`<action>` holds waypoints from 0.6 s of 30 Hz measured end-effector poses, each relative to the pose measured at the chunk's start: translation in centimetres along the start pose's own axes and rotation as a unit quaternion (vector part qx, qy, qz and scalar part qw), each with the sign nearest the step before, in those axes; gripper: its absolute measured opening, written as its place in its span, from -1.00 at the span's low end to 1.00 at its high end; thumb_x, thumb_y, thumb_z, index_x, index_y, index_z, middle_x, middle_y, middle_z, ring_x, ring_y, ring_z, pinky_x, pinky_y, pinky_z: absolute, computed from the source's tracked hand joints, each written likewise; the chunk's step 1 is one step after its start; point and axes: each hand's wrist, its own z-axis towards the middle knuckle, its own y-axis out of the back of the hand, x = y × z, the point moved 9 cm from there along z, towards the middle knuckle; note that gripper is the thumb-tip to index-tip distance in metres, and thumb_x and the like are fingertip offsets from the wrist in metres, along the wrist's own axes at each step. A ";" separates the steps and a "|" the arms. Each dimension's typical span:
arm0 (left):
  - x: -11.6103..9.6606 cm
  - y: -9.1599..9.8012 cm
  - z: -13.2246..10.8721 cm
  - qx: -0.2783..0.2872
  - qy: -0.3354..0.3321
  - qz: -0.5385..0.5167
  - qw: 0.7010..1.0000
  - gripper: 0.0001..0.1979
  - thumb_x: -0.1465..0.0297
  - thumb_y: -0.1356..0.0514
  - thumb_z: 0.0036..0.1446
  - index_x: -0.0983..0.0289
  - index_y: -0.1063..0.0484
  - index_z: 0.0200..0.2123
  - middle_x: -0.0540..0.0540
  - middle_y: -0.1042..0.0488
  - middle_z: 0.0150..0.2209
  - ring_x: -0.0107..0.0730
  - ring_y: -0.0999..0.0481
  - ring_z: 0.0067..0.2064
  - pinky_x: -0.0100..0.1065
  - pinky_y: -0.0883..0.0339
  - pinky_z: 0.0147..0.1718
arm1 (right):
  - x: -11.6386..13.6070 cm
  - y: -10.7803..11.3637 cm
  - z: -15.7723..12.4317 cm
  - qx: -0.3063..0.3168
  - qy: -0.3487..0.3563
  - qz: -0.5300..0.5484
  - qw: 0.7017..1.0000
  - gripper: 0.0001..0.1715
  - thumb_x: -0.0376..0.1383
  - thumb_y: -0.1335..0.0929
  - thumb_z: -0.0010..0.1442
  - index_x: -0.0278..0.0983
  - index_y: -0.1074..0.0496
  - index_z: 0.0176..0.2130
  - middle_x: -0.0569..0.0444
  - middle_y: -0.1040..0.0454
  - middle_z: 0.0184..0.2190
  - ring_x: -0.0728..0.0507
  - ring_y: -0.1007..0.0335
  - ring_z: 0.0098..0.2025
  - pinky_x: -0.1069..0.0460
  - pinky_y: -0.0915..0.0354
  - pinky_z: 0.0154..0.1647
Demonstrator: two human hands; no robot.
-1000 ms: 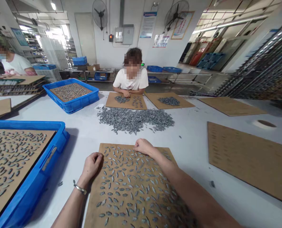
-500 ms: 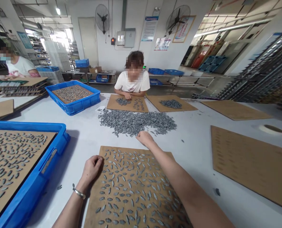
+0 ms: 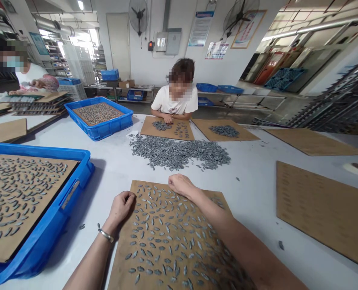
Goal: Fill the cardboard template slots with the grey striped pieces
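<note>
A brown cardboard sheet lies on the white table in front of me, covered with several small grey oval pieces. My left hand rests on the sheet's left edge near the top corner, fingers curled closed. My right hand sits at the sheet's top edge, fingers pinched together; whatever is in them is too small to make out. Just beyond lies a large loose pile of grey pieces.
A blue crate with a filled sheet stands at my left; another blue crate is further back. Bare cardboard sheets lie to the right. A person in a white shirt works opposite; another person sits far left.
My right hand reached out to the pile's near edge, then came back to the top edge of my sheet. My left hand stayed on the sheet's left edge.
</note>
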 end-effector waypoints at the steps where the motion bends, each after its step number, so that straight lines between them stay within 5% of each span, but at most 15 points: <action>1: -0.1 0.0 0.0 0.000 0.001 0.000 1.000 -0.63 0.14 -0.09 0.23 0.26 -0.57 -0.31 0.15 -0.63 -0.33 -0.18 -0.55 -0.30 -0.25 -0.33 -0.25 | 0.1 0.0 -0.2 0.002 -0.001 -0.008 1.000 -0.73 -0.41 -0.36 0.17 -0.27 -0.66 -0.20 -0.11 -0.67 -0.19 -0.17 -0.56 -0.16 0.09 -0.21 -0.24; 10: -0.3 0.1 0.0 -0.004 -0.008 -0.006 1.000 -0.63 0.14 -0.09 0.23 0.26 -0.59 -0.32 0.16 -0.64 -0.33 -0.18 -0.55 -0.30 -0.26 -0.34 -0.26 | -0.3 1.3 -0.4 -0.003 0.012 0.009 1.000 -0.73 -0.40 -0.35 0.21 -0.22 -0.68 -0.24 -0.02 -0.69 -0.22 -0.13 -0.57 -0.15 0.10 -0.21 -0.24; 18: -0.3 0.2 0.0 -0.002 -0.003 0.000 1.000 -0.63 0.14 -0.09 0.22 0.26 -0.59 -0.30 0.16 -0.65 -0.30 -0.16 -0.56 -0.27 -0.25 -0.35 -0.24 | -0.7 -0.4 0.2 0.014 0.008 0.016 1.000 -0.79 -0.32 -0.39 0.22 -0.25 -0.67 -0.24 -0.08 -0.69 -0.18 -0.17 -0.58 -0.10 0.09 -0.23 -0.21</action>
